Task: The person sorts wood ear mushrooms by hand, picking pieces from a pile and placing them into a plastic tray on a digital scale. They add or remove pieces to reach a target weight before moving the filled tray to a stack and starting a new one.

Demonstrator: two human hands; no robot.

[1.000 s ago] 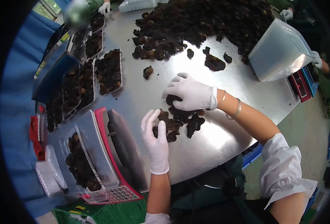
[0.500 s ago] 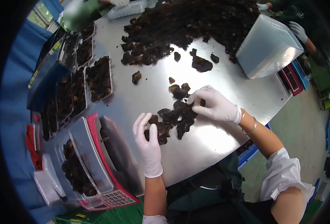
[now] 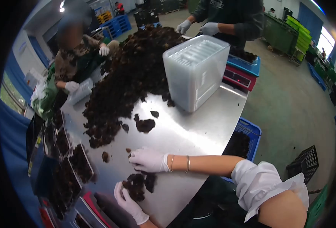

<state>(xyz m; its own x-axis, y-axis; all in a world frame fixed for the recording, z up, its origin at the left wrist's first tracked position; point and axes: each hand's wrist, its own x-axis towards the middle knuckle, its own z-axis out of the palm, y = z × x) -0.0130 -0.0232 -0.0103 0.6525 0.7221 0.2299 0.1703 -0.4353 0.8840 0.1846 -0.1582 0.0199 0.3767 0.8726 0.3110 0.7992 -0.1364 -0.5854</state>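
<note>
Dark, frilly pieces that look like wood ear mushrooms (image 3: 135, 186) lie in a small clump on the steel table (image 3: 175, 142). My left hand (image 3: 132, 207), white-gloved, is at the clump's near left side, thumb and fingers apart, touching its edge. Above the clump is my right hand (image 3: 149, 159), also gloved, its fingers curled together over dark mushroom pieces that peek out at the fingertips. A small brown piece (image 3: 128, 150) lies just beyond those fingers. Another single piece (image 3: 105, 156) sits farther left.
A large mushroom heap (image 3: 134, 68) covers the far table. A stack of clear plastic boxes (image 3: 198, 76) stands at right, beside a red scale (image 3: 236, 79). Filled trays (image 3: 80, 163) line the left. Two gloved co-workers (image 3: 75, 57) (image 3: 228, 19) are across the table. A blue crate (image 3: 254, 142) is below.
The view has tilted up and turned right, showing more of the room. My right hand has shifted from the clump's right side to its far side; my left hand stays by the clump.
</note>
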